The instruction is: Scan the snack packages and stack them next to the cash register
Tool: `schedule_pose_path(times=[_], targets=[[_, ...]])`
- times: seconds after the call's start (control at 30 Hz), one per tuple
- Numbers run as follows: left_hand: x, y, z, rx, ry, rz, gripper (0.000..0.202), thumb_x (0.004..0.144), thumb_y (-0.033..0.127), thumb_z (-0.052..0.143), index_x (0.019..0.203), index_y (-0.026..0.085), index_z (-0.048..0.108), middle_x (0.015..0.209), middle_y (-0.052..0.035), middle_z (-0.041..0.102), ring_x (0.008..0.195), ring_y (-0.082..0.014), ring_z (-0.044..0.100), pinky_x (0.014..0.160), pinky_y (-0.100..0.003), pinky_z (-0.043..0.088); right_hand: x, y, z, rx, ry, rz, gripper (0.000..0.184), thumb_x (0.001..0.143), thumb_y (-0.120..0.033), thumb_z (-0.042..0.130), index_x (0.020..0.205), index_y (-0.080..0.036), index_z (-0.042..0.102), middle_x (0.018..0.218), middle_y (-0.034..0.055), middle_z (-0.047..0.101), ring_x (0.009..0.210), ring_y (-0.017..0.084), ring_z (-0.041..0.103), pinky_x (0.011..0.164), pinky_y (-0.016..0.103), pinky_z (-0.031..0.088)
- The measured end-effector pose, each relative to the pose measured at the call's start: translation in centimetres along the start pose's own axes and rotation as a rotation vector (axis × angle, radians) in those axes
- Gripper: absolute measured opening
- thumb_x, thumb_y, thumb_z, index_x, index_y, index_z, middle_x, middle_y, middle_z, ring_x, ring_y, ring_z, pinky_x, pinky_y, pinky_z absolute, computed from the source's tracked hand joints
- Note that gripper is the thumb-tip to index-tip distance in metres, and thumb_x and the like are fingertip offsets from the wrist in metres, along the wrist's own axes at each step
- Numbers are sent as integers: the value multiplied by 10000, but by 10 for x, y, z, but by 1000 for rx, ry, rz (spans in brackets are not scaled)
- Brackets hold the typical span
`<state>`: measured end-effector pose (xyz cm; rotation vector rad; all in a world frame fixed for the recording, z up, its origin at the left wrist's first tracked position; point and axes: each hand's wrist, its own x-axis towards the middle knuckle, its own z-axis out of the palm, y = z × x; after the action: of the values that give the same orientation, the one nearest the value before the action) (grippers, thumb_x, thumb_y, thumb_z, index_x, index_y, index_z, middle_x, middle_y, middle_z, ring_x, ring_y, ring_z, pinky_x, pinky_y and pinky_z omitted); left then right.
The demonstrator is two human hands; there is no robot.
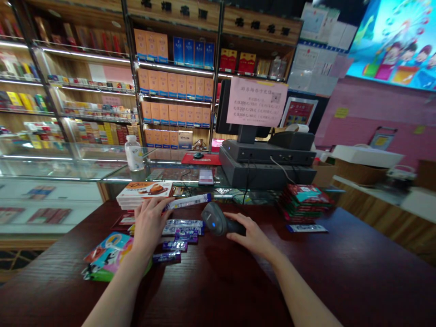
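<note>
Gripping barcode scanner (214, 219) in right fingers (235, 218)

Head-worn view, angled down at hands (151, 225) (250, 236)

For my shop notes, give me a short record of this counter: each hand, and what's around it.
Left hand: fingers reaching a blue-and-white wrapped bar
Right hand: gripping a grey handheld barcode scanner
Things: purple snack packets, colourful bag
Rest: dark red wooden counter, point-of-sale terminal, lit shelves of cartons
</note>
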<state>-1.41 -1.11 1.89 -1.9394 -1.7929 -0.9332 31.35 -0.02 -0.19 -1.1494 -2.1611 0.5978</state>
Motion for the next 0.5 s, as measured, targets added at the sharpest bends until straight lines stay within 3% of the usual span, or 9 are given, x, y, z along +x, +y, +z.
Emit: schedule_pose_path(times=[0.5], targets=[[0,-1,0,-29,14,-3,327,915,286,595,1232,290,674,1162,-66,692,1084,-293,563,884,-434,411,-2,-9,-2,24,-31,-50,460,833,-305,736,1279,-288,626,1197,27,672,1102,245,589,989,369,390]])
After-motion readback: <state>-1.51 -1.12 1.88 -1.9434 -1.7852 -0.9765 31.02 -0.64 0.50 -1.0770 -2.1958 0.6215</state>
